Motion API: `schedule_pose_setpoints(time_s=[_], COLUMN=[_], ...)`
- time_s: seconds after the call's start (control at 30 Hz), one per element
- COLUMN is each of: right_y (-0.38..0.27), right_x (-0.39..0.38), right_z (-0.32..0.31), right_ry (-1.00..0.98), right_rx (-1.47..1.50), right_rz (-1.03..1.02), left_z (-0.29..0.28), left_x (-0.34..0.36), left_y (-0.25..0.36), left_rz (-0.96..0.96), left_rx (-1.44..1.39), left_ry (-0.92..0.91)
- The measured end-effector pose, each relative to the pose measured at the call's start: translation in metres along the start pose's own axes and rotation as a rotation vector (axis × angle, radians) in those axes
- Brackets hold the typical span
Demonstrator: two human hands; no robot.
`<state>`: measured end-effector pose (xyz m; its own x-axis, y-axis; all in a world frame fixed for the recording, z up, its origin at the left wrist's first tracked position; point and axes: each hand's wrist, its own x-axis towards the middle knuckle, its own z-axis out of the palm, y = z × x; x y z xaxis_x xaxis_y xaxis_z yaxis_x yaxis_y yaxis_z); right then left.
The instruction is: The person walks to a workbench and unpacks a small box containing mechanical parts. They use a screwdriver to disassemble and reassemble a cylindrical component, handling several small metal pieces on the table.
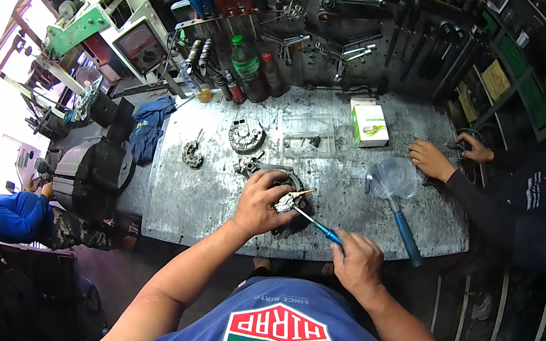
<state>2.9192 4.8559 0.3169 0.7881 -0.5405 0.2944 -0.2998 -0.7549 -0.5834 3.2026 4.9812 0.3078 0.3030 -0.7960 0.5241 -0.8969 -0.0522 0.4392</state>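
My left hand (262, 201) grips a small silvery metal part (286, 203) with a brownish strip poking out, above the near middle of the bench. My right hand (357, 262) is closed on the blue handle of a screwdriver (330, 233). Its shaft slants up to the left, and its tip meets the small part. Beneath my left hand lies a dark round metal housing (280, 171), partly covered by it. Beyond sits a pale round slotted end housing (246, 136). Left of that is a small curved metal piece (193, 153) with a prong.
On the metal bench (188, 218) are a clear plastic tray (308, 146), a white-green box (370, 126), a clear bag (393, 179), a blue-handled tool (407, 236) and bottles (248, 67). One person's hand (432, 160) rests at right; another person (17, 213) is at left.
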Motion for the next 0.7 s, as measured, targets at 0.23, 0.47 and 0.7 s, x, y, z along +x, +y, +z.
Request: schedule_pose_setpoints(time_s=[0.23,0.47,0.7], right_y=[0.015,-0.015,-0.021], right_x=[0.022,0.012,0.033], right_z=[0.001,-0.011,-0.024], right_ry=[-0.684,-0.265,-0.456], right_rx=[1.255,0.026,-0.018], right_rz=[0.988,0.05,0.084], left_z=[-0.001,-0.001,-0.002], left_x=[-0.002,0.001,0.003], left_y=[-0.003,-0.001,0.004], left_rz=[0.007,0.002,-0.007], left_rx=[-0.009,-0.011,-0.004], left_ry=[-0.021,-0.015,-0.01])
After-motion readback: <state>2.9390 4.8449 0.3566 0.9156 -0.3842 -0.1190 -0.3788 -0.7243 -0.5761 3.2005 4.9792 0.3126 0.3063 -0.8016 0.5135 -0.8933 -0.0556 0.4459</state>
